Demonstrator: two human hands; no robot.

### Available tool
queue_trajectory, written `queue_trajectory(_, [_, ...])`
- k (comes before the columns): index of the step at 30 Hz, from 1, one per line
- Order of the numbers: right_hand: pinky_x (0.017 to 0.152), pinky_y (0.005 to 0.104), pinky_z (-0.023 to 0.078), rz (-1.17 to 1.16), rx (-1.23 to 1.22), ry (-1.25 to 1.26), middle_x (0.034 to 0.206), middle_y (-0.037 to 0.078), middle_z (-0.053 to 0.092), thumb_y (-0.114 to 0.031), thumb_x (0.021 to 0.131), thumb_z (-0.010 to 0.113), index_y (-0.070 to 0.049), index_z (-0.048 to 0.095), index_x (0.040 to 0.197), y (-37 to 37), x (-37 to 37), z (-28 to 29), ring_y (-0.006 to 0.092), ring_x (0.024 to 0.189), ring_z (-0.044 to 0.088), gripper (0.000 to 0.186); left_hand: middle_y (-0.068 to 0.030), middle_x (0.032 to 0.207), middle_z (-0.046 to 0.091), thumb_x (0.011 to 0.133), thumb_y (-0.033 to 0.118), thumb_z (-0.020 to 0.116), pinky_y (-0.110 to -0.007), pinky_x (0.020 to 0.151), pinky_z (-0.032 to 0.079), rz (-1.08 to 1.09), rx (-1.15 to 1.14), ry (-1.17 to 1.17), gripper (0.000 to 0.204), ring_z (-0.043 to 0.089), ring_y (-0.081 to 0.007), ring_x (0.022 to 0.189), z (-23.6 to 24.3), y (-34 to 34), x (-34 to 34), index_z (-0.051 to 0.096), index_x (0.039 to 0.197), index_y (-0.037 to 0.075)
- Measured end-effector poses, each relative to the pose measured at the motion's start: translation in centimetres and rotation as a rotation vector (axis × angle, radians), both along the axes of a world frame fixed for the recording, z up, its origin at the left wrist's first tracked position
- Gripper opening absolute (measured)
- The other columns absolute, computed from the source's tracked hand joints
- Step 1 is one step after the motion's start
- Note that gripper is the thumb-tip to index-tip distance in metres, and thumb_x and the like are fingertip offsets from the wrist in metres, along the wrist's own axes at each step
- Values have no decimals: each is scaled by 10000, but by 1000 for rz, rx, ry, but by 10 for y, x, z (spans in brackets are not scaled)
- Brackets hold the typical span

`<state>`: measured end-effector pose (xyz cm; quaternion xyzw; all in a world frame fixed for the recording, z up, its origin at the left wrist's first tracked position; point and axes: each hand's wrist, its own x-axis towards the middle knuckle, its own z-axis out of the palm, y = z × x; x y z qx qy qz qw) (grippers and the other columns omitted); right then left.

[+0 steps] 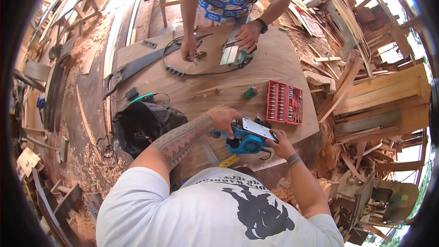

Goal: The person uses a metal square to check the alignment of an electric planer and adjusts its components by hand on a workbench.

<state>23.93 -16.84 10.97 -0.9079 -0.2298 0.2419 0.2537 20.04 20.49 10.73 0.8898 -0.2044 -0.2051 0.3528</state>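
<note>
Near the front edge of the wooden table, both my hands are on a blue power tool point(247, 142) with a vented round housing and a flat silver plate point(259, 129) facing up. My left hand point(223, 119) grips its left end, the fingers curled over it. At the plate's right end, my right hand point(282, 144) holds on with the thumb along the edge. A small dark part point(262, 121) lies just beyond the plate. To the right is a red socket set case point(284, 103), lid open, with rows of sockets. A small green object with a red end point(251, 92) lies beside it.
Across the table point(192, 91), another person's hands point(247, 35) work at a green power tool point(234, 56) and small parts. A handsaw point(141, 64), a black cord point(187, 72) and a black bag point(147, 127) lie leftward. Stacked boards point(382, 103) stand right.
</note>
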Motion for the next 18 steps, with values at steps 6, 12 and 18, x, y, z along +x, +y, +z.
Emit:
queue_trajectory(6, [1156,442,449,-18,-18,-10,1470,234,522,-428,983,758,-82,571,1479,-9,1,-6,416,1372,534,633,-116,1268,739,826,473,871,-422,1030,527,125,-302,-22,558,686,-303,1194,-36,12,16,765,1260,138])
queue_trajectory(12, [1176,450,434,43,78,5,1474,222,523,-407,979,763,-93,565,1487,22,-1,-21,405,1388,520,628,-85,979,778,956,335,790,-342,755,611,1035,-392,17,389,748,-192,840,-175,164,16,763,1178,17])
queue_trajectory(18, [1196,443,424,19,6,-4,1521,234,486,-382,987,756,-97,546,1514,-26,3,-23,412,1414,505,635,-71,916,778,920,269,795,-334,540,600,1436,-610,400,340,745,-180,688,-163,113,45,752,1170,43])
